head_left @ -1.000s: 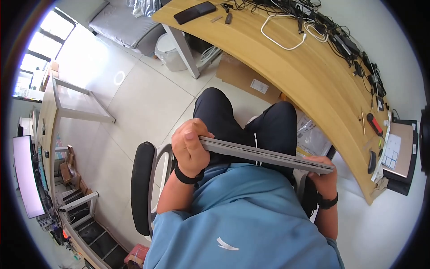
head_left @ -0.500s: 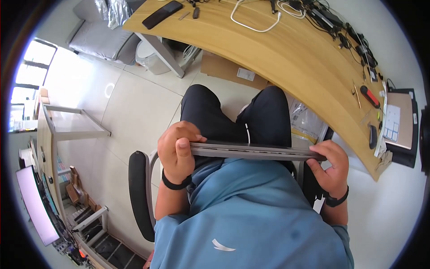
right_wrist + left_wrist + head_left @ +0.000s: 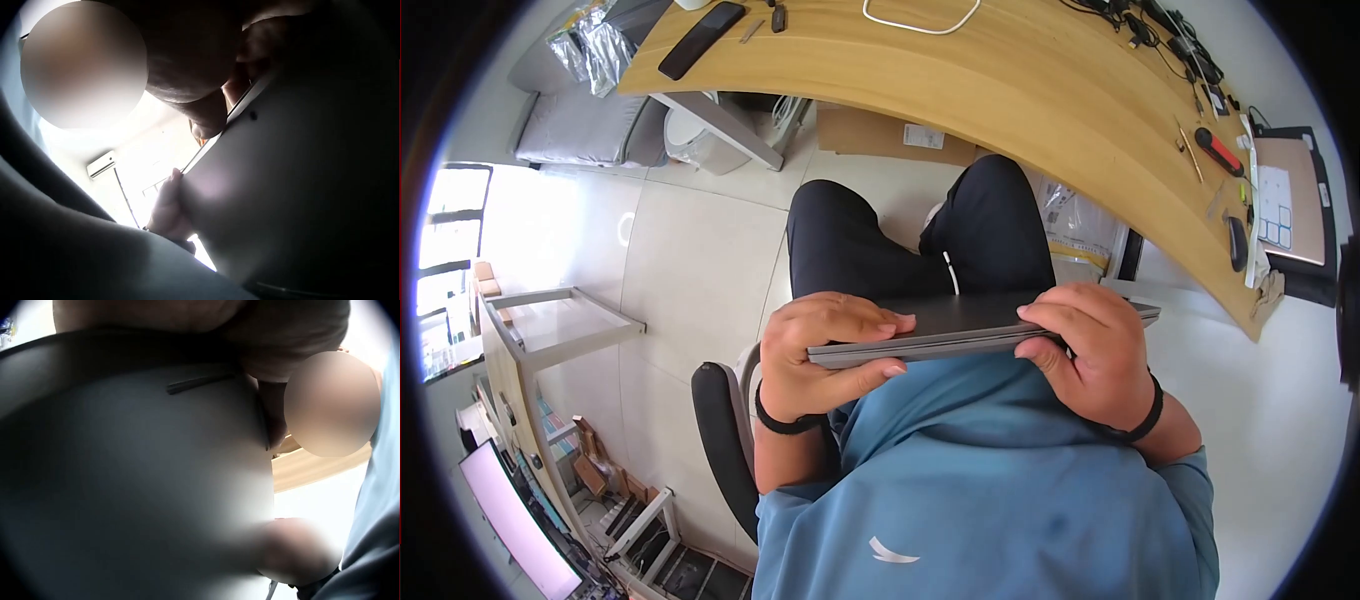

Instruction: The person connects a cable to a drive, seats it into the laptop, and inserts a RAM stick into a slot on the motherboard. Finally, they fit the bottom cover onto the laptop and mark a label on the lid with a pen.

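A thin grey closed laptop [image 3: 970, 316] is held level above the lap, its dark lid and near edge showing in the head view. My left hand [image 3: 805, 345] grips its left end, fingers over the lid and thumb along the near edge. Farther right, my right hand [image 3: 1100, 350] pinches the near edge, with fingertips on the lid and thumb at the front. The left wrist view looks at the laptop's underside [image 3: 137, 462], where a dark rubber strip [image 3: 200, 383] shows. A dark underside [image 3: 281, 169] also fills much of the right wrist view.
Beyond the knees stands a wooden desk [image 3: 960, 70] with a phone [image 3: 703, 40], a white cable [image 3: 920, 27] and a red-and-black tool [image 3: 1220, 152]. A cardboard box [image 3: 865, 130] sits under it. The chair's armrest [image 3: 725, 440] is at left.
The laptop has tipped so its lid shows more. My right hand has moved inward along the near edge, and my left fingers now lie over the lid. The head view has shifted.
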`<state>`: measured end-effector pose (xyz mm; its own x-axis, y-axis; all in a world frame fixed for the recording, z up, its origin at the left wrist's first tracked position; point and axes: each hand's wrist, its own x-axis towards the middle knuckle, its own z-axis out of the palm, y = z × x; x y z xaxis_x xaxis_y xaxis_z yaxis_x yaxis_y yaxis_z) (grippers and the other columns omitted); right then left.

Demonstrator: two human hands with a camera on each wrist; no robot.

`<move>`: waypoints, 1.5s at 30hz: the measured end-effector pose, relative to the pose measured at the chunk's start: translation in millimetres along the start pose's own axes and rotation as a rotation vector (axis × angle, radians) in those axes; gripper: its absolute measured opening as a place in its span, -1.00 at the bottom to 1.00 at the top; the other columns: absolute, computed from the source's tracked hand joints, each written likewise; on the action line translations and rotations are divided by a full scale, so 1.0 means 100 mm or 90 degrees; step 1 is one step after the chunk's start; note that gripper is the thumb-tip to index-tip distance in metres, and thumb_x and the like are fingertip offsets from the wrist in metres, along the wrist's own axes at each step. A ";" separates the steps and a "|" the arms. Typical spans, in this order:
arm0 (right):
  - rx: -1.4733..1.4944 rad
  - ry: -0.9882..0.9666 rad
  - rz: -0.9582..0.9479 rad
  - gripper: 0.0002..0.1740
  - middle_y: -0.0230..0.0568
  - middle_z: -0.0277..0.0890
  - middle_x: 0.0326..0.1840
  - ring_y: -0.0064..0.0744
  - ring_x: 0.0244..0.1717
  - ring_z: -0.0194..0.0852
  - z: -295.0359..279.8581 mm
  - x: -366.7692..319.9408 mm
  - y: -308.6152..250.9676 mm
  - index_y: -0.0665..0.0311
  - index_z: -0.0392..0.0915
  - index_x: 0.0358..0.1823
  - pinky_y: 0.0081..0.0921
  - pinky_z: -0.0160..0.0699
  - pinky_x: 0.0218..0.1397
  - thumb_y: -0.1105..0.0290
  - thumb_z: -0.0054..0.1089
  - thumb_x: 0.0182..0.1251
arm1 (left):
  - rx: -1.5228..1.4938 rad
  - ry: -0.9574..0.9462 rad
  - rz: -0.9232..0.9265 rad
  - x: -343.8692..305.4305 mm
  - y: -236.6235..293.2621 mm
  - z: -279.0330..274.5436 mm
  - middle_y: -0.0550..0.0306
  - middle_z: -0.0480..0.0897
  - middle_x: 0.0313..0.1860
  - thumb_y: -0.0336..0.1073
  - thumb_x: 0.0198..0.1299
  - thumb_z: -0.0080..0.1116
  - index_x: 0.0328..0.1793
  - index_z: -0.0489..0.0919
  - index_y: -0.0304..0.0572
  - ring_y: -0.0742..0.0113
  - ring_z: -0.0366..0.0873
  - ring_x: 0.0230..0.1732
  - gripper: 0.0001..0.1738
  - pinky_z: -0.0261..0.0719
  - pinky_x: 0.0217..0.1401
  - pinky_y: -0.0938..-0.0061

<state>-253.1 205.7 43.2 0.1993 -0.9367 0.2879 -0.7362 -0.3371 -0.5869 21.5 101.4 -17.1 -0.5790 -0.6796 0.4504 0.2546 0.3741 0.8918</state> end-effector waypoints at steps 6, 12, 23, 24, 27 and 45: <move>-0.043 0.021 -0.023 -0.69 -0.22 0.57 -0.39 -0.19 -0.43 0.55 0.05 0.08 -0.02 0.30 0.65 -0.21 -0.36 0.48 -0.37 0.24 0.51 0.18 | 0.042 0.045 -0.016 -0.03 0.03 -0.03 -0.08 0.79 -0.30 -0.45 -0.12 0.66 -0.21 0.68 -0.30 0.06 0.83 -0.18 -0.63 0.76 -0.13 0.39; -0.049 0.006 -0.008 -0.73 -0.23 0.57 -0.40 -0.20 -0.44 0.54 0.07 0.12 -0.08 0.29 0.66 -0.24 -0.38 0.45 -0.38 0.28 0.52 0.19 | 0.050 0.047 -0.034 -0.05 0.06 -0.09 -0.07 0.79 -0.30 -0.46 -0.10 0.63 -0.22 0.68 -0.30 0.08 0.83 -0.19 -0.66 0.74 -0.16 0.44; 0.012 -0.016 0.047 -0.72 -0.12 0.62 -0.28 -0.07 -0.34 0.58 -0.14 0.09 0.05 0.32 0.65 -0.16 -0.30 0.55 -0.29 0.41 0.53 0.14 | 0.125 0.035 -0.063 0.05 0.16 -0.22 -0.13 0.79 -0.29 -0.42 -0.20 0.66 -0.24 0.69 -0.35 0.13 0.79 -0.25 -0.61 0.70 -0.17 0.44; 0.021 -0.009 0.038 -0.72 -0.13 0.61 -0.29 -0.08 -0.35 0.58 -0.14 0.07 0.08 0.32 0.65 -0.17 -0.31 0.54 -0.30 0.42 0.53 0.13 | 0.164 0.025 -0.058 0.07 0.18 -0.23 -0.13 0.78 -0.30 -0.41 -0.22 0.67 -0.25 0.68 -0.34 0.13 0.79 -0.26 -0.60 0.69 -0.19 0.43; 0.038 -0.006 0.043 -0.73 -0.16 0.61 -0.31 -0.10 -0.37 0.57 -0.17 0.00 0.14 0.31 0.64 -0.19 -0.33 0.52 -0.33 0.43 0.53 0.13 | 0.173 -0.003 -0.054 0.10 0.16 -0.23 -0.12 0.78 -0.29 -0.40 -0.24 0.69 -0.24 0.68 -0.32 0.12 0.79 -0.27 -0.57 0.68 -0.20 0.42; 0.021 0.068 0.150 -0.74 -0.21 0.59 -0.38 -0.13 -0.39 0.57 -0.53 -0.50 0.57 0.29 0.65 -0.23 -0.31 0.52 -0.31 0.51 0.53 0.04 | 0.094 0.039 -0.182 -0.21 -0.08 -0.27 -0.17 0.78 -0.15 0.10 -0.02 0.60 -0.08 0.63 -0.31 0.02 0.78 -0.13 -0.36 0.69 -0.05 0.33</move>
<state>-339.4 238.6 35.4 -0.0460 -0.9750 0.2175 -0.7321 -0.1152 -0.6714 52.6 95.4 -32.4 -0.5618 -0.8055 0.1886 -0.0297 0.2474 0.9685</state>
